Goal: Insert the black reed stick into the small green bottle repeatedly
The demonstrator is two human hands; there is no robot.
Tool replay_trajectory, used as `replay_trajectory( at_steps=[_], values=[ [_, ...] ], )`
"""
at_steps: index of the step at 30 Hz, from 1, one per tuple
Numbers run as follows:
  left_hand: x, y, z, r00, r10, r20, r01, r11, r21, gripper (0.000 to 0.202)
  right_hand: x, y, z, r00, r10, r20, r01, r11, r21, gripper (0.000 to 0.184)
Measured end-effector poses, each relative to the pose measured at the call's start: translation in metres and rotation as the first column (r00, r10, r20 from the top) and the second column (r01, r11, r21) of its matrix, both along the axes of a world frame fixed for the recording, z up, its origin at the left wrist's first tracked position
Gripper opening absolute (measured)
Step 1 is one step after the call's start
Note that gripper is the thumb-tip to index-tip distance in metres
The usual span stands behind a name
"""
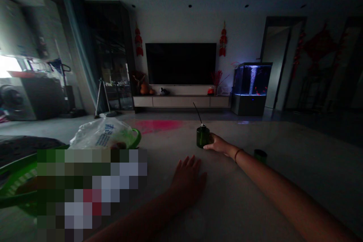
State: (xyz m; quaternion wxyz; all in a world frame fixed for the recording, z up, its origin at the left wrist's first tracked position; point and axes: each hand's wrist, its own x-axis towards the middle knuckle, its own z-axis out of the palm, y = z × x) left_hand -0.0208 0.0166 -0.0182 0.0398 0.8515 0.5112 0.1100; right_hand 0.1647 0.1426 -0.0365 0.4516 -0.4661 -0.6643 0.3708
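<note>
My right hand (217, 143) is closed around the right side of a green glass reed diffuser bottle (202, 138), which stands upright on the pale tabletop (227, 200). One thin dark stick (197, 113) leans up and left out of its neck. Flat on the table in front of the bottle lies my left hand (189, 177), fingers spread and nothing in it. Behind my right forearm sits a dark green cup-like container (260, 155), partly hidden by the arm.
A green plastic basket (136, 138) with a clear plastic bag (99, 132) stands on the left; part of that area is pixelated. Across the dim room are a television (180, 63), a low cabinet (181, 101) and a lit fish tank (252, 79).
</note>
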Motion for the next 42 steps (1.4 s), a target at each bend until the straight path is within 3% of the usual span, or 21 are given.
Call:
replay_trajectory(
  at_steps=[5, 10, 17, 23, 27, 30, 36, 42],
  values=[
    [-0.001, -0.002, 0.002, 1.000, -0.011, 0.014, 0.011, 1.000, -0.011, 0.054, -0.003, -0.001, 0.004, 0.999, -0.023, 0.041, 0.025, 0.999, -0.046, 0.044],
    [-0.001, -0.003, 0.003, 1.000, -0.007, 0.009, 0.007, 1.000, -0.005, 0.053, -0.007, -0.008, 0.004, 0.987, -0.136, 0.083, 0.134, 0.991, 0.019, 0.046],
    [-0.002, -0.003, 0.001, 1.000, -0.014, 0.005, 0.014, 1.000, -0.003, 0.053, -0.008, -0.004, -0.006, 0.984, -0.156, 0.080, 0.153, 0.987, 0.047, 0.049],
    [-0.002, -0.002, 0.000, 1.000, -0.016, 0.004, 0.016, 1.000, -0.002, 0.053, -0.009, -0.012, -0.001, 0.998, -0.063, -0.009, 0.063, 0.997, 0.036, 0.049],
    [-0.003, -0.002, 0.001, 1.000, -0.017, 0.008, 0.017, 1.000, -0.007, 0.053, -0.010, -0.016, -0.001, 0.994, -0.113, -0.003, 0.113, 0.992, 0.055, 0.047],
    [-0.002, -0.003, 0.002, 1.000, -0.004, 0.011, 0.004, 1.000, -0.022, 0.053, -0.010, -0.012, -0.006, 0.991, -0.136, 0.019, 0.134, 0.987, 0.094, 0.047],
    [-0.001, -0.005, 0.006, 1.000, 0.000, 0.006, 0.000, 1.000, -0.031, 0.053, -0.009, -0.007, -0.007, 0.990, -0.076, 0.122, 0.060, 0.990, 0.129, 0.037],
    [0.001, -0.008, 0.011, 1.000, 0.019, -0.007, -0.020, 0.998, -0.057, 0.053, -0.008, -0.012, -0.001, 1.000, 0.006, -0.007, -0.005, 0.996, 0.085, 0.052]
  ],
)
